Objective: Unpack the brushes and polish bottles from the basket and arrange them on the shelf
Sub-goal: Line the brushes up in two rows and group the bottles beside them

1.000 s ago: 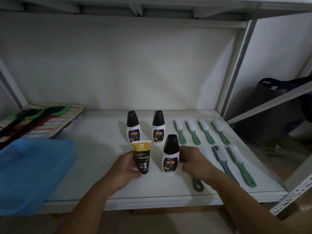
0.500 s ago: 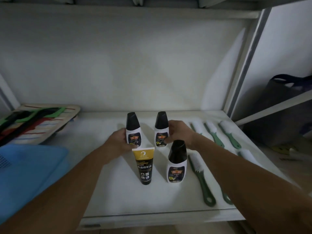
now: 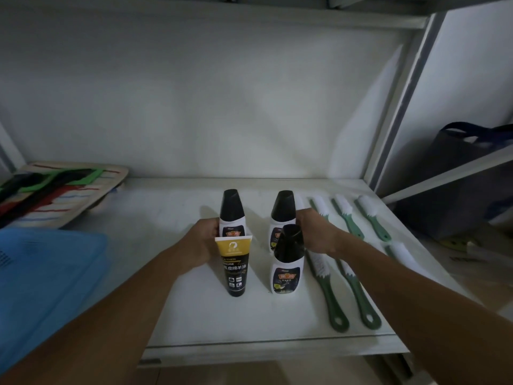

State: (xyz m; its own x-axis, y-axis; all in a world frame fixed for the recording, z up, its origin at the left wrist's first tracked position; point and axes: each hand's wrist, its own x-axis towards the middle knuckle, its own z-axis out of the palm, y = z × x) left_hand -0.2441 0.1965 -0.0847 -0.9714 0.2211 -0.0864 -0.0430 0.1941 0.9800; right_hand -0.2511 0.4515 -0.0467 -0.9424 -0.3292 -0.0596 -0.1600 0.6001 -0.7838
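Left hand [image 3: 204, 240] gripped rear-left bottle [image 3: 232, 215] on shelf [image 3: 194, 315], fingers wrapped round its left side. Right hand [image 3: 316, 232] clasped rear-right bottle [image 3: 282, 212]; fingers partly hidden behind front bottle [image 3: 287, 259].

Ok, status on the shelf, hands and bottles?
Left hand on back-left bottle. Right hand on back-right bottle. Tube and front bottle stand close in front.

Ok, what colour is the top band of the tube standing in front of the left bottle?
Yellow, above a black body; the tube shows clearest in the head view.
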